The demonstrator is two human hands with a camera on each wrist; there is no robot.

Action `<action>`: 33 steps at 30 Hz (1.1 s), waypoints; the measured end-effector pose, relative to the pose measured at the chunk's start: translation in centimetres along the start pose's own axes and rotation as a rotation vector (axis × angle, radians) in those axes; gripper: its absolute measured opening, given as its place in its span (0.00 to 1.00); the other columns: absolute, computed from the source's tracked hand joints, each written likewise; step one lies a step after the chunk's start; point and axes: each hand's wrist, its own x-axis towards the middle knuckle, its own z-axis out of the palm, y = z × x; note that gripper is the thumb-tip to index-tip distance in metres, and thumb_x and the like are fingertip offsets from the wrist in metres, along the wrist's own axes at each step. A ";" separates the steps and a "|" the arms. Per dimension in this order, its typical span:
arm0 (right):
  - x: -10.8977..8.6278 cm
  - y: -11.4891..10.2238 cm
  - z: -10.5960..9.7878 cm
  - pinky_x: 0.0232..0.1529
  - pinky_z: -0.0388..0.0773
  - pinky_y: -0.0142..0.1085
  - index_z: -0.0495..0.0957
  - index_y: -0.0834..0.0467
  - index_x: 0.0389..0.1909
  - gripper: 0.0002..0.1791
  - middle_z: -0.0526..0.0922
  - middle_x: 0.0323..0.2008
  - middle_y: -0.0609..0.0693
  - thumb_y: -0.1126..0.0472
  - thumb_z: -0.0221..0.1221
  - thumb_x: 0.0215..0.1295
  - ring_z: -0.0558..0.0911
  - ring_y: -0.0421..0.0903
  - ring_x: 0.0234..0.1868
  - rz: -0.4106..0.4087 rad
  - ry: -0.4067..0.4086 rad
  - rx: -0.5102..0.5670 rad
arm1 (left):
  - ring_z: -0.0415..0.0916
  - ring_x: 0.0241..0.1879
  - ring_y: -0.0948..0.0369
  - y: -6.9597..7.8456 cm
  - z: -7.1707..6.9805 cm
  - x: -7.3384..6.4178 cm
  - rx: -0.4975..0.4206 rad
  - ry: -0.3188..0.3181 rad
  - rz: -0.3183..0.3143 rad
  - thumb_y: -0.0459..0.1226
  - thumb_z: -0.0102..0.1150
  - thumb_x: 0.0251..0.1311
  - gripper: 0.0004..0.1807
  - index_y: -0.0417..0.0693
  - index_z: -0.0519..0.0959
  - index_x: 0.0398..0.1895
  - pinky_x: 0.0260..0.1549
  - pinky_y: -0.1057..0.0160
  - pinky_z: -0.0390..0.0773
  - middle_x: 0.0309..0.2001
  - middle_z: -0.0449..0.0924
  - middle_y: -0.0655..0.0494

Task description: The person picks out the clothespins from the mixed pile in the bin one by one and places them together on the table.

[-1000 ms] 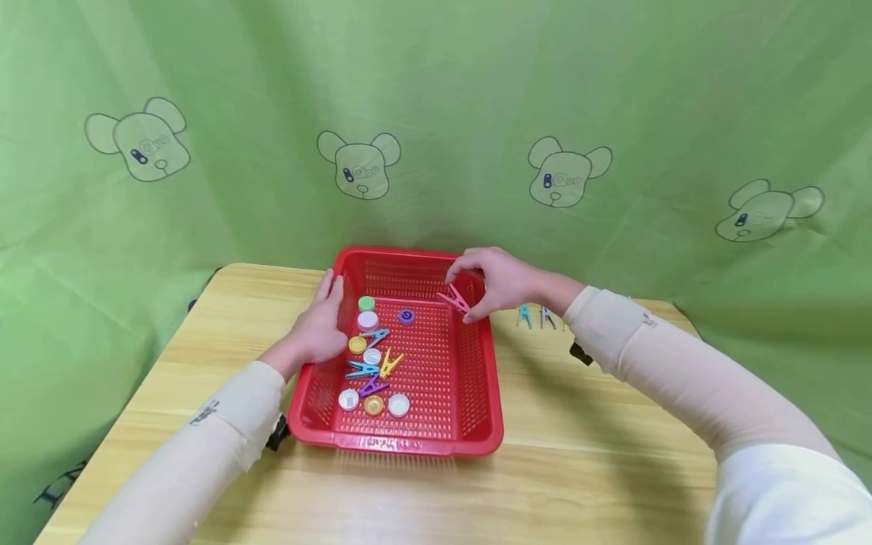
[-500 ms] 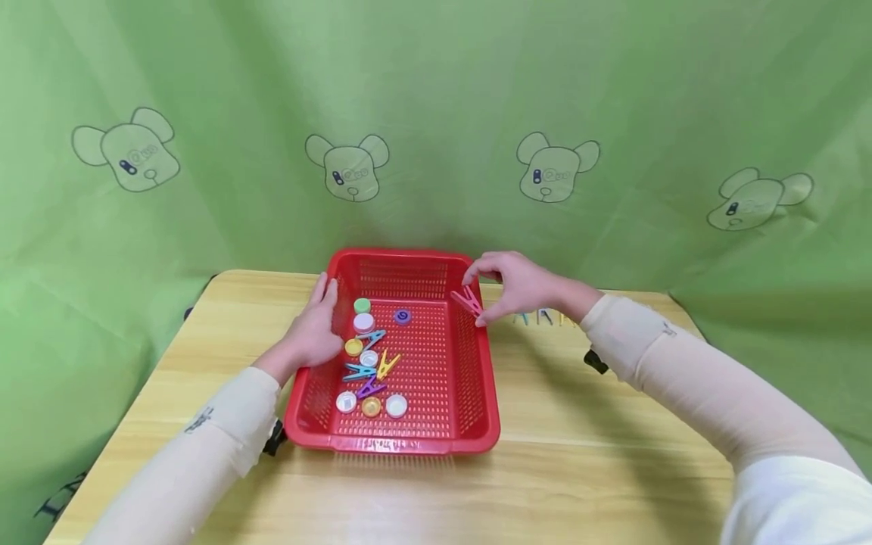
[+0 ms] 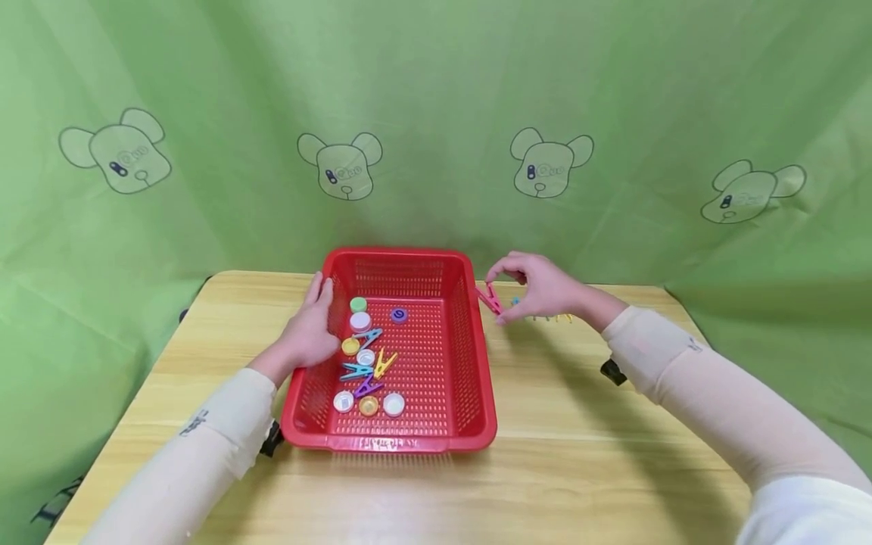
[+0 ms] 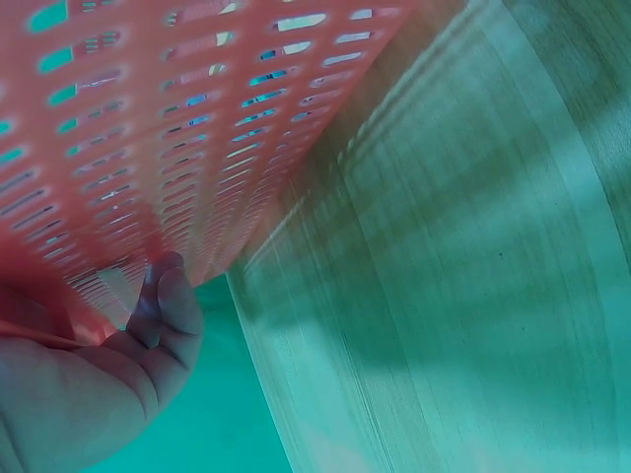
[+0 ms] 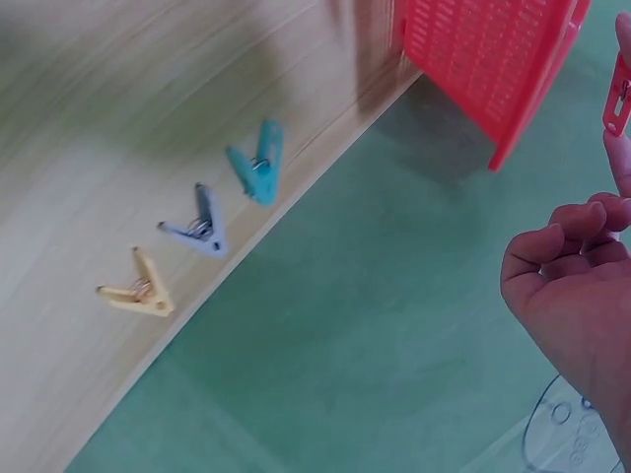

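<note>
A red plastic basket (image 3: 436,356) stands on the table, tilted slightly in the head view. My left hand (image 3: 309,333) grips its left wall, fingers outside as the left wrist view shows. My right hand (image 3: 543,289) pinches a pink clothespin (image 3: 490,298) between thumb and fingertip, just beyond the basket's right rim. Inside the basket lie several bottle caps, including a green cap (image 3: 358,304) and a purple cap (image 3: 398,316). Among them are a yellow clothespin (image 3: 384,364), a purple clothespin (image 3: 368,387) and two blue ones.
Along the table's far edge, a teal clothespin (image 5: 261,166), a grey-blue clothespin (image 5: 200,227) and a yellow clothespin (image 5: 141,289) lie in a row, partly hidden by my right hand in the head view. A green curtain (image 3: 436,151) hangs behind the wooden table (image 3: 559,469).
My right hand has carried the pink clothespin rightward, from above the basket's interior to outside its right rim. My left hand keeps its hold on the basket.
</note>
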 end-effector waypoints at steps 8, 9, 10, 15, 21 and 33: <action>-2.0 2.0 0.1 0.31 0.65 0.38 0.81 0.53 0.48 0.33 0.70 0.31 0.50 0.55 0.83 0.36 0.66 0.49 0.32 0.083 0.005 0.007 | 0.45 0.74 0.39 0.0 0.0 -0.1 0.003 0.001 -0.001 0.21 0.60 0.48 0.59 0.41 0.35 0.80 0.54 0.43 0.76 0.79 0.20 0.51; -2.3 2.2 0.2 0.30 0.65 0.38 0.81 0.52 0.48 0.33 0.70 0.31 0.49 0.55 0.83 0.36 0.66 0.49 0.31 0.095 0.007 0.006 | 0.44 0.74 0.40 0.0 0.0 -0.1 0.004 0.000 -0.002 0.21 0.60 0.48 0.59 0.41 0.35 0.80 0.54 0.43 0.75 0.79 0.20 0.51; -2.6 2.4 0.3 0.30 0.65 0.38 0.81 0.53 0.48 0.33 0.70 0.30 0.49 0.55 0.83 0.36 0.66 0.50 0.31 0.103 0.010 0.007 | 0.44 0.74 0.40 0.0 -0.1 -0.1 0.005 0.000 -0.001 0.21 0.60 0.48 0.59 0.41 0.36 0.80 0.54 0.43 0.75 0.79 0.21 0.51; -3.7 3.4 1.0 0.29 0.63 0.37 0.81 0.56 0.47 0.34 0.68 0.28 0.50 0.57 0.83 0.35 0.65 0.49 0.29 0.134 0.017 0.005 | 0.43 0.75 0.40 0.2 0.0 0.0 0.014 -0.005 0.004 0.21 0.60 0.47 0.59 0.40 0.36 0.80 0.56 0.44 0.73 0.79 0.21 0.51; -4.3 4.7 2.1 0.27 0.65 0.37 0.81 0.56 0.47 0.33 0.71 0.30 0.49 0.59 0.83 0.35 0.66 0.49 0.29 0.191 0.003 0.034 | 0.45 0.74 0.40 0.2 0.1 -0.1 -0.004 -0.005 -0.016 0.21 0.60 0.49 0.59 0.42 0.35 0.80 0.52 0.43 0.77 0.79 0.20 0.53; -5.3 7.3 3.7 0.30 0.67 0.39 0.80 0.52 0.42 0.32 0.75 0.32 0.58 0.57 0.84 0.32 0.68 0.49 0.31 0.286 0.018 0.032 | 0.44 0.74 0.41 0.1 0.1 0.0 -0.009 0.003 -0.005 0.21 0.61 0.48 0.59 0.41 0.36 0.80 0.54 0.44 0.75 0.79 0.21 0.51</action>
